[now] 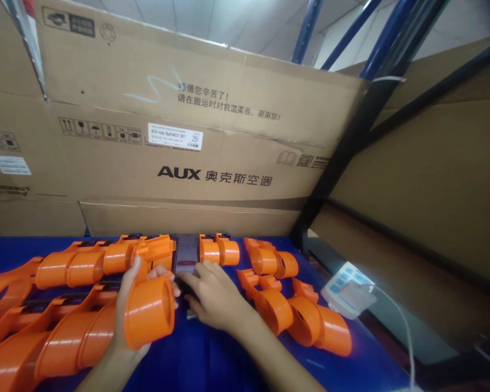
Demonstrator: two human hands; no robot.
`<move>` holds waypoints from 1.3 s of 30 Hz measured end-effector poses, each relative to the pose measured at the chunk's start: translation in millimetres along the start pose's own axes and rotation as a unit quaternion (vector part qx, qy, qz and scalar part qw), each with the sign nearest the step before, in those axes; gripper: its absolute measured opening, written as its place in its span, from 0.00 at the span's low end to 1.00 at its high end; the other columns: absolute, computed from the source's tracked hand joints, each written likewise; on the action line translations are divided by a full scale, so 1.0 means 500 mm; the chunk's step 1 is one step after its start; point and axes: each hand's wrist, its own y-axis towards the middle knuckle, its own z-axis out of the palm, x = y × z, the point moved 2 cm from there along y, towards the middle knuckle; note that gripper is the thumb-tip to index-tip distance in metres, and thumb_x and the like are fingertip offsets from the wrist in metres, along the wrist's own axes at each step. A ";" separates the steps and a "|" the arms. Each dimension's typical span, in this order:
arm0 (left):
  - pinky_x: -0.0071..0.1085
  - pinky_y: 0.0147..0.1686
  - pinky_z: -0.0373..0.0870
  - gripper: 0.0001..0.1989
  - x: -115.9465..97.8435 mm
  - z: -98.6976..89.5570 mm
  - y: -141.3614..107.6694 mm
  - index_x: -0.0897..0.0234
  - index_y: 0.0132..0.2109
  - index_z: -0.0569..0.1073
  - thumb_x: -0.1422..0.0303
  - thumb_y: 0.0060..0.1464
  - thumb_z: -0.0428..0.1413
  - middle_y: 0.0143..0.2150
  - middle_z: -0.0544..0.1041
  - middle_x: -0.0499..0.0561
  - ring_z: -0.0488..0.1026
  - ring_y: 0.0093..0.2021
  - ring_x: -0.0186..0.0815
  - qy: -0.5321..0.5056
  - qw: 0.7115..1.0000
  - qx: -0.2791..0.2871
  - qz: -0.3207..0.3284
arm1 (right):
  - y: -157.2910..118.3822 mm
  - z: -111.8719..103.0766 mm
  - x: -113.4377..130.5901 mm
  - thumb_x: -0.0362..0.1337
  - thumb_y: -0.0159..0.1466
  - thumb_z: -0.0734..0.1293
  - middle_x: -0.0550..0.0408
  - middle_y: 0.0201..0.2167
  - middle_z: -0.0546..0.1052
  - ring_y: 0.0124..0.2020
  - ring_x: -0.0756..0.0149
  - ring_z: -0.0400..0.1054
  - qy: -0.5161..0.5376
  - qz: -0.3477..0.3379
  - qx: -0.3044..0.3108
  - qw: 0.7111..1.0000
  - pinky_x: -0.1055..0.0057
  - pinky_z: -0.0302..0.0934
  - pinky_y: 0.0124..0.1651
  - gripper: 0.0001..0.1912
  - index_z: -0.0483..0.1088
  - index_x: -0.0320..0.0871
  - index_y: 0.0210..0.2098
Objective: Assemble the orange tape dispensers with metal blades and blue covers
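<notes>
My left hand (122, 321) is wrapped round an orange plastic holder (147, 316) with a round, cup-like ring facing the camera. Its thumb points up along the holder's back, and its fingertips show past the far side. Beside it, my right hand (218, 294) reaches in from the right, fingers curled and pinched close to the left fingertips. Something small and black shows under those fingers, mostly hidden, so its kind is unclear. Just beyond both hands stands a dark, flat, upright object (187, 251), partly blurred.
Rows of orange holders (85, 267), several with black strips, lie left on the blue surface (188, 359). More orange holders (306, 321) lie right. A cardboard box (228, 136) rises behind. At right are a white power strip (347, 288) with a cable and a dark rack post (343, 147).
</notes>
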 end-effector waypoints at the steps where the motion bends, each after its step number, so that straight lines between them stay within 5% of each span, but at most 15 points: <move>1: 0.37 0.25 0.83 0.16 0.001 0.001 0.000 0.65 0.38 0.76 0.55 0.61 0.57 0.30 0.84 0.56 0.83 0.26 0.45 0.000 1.000 0.007 0.005 | 0.005 0.002 0.005 0.38 0.69 0.67 0.47 0.45 0.74 0.45 0.54 0.64 0.003 -0.011 -0.006 1.000 0.61 0.57 0.48 0.22 0.69 0.46 0.62; 8: 0.37 0.24 0.82 0.18 -0.001 -0.001 0.005 0.66 0.36 0.77 0.55 0.63 0.56 0.29 0.84 0.56 0.83 0.25 0.45 0.028 0.999 0.000 0.028 | 0.014 0.024 0.010 0.33 0.69 0.65 0.46 0.41 0.73 0.43 0.55 0.63 -0.017 -0.010 0.001 1.000 0.62 0.56 0.45 0.09 0.76 0.43 0.47; 18: 0.31 0.19 0.76 0.24 0.012 0.011 0.008 0.66 0.34 0.77 0.48 0.62 0.55 0.24 0.82 0.56 0.78 0.19 0.39 0.132 0.991 0.003 0.009 | -0.035 -0.009 -0.020 0.32 0.66 0.67 0.47 0.43 0.74 0.46 0.56 0.64 0.026 0.015 0.015 0.999 0.63 0.57 0.48 0.13 0.75 0.42 0.50; 24: 0.23 0.18 0.69 0.27 0.032 0.025 0.000 0.66 0.31 0.76 0.46 0.62 0.54 0.23 0.81 0.58 0.75 0.17 0.34 0.200 0.980 0.011 -0.004 | -0.047 -0.016 -0.015 0.34 0.64 0.70 0.50 0.41 0.72 0.43 0.58 0.63 0.103 0.012 0.072 0.992 0.64 0.56 0.45 0.03 0.77 0.43 0.37; 39: 0.24 0.19 0.67 0.27 0.032 0.027 -0.012 0.65 0.32 0.75 0.44 0.61 0.52 0.24 0.81 0.56 0.74 0.18 0.34 0.242 0.970 -0.002 0.019 | -0.046 -0.015 -0.017 0.30 0.65 0.66 0.54 0.35 0.75 0.37 0.63 0.68 0.162 -0.002 0.019 0.987 0.68 0.61 0.41 0.06 0.72 0.42 0.41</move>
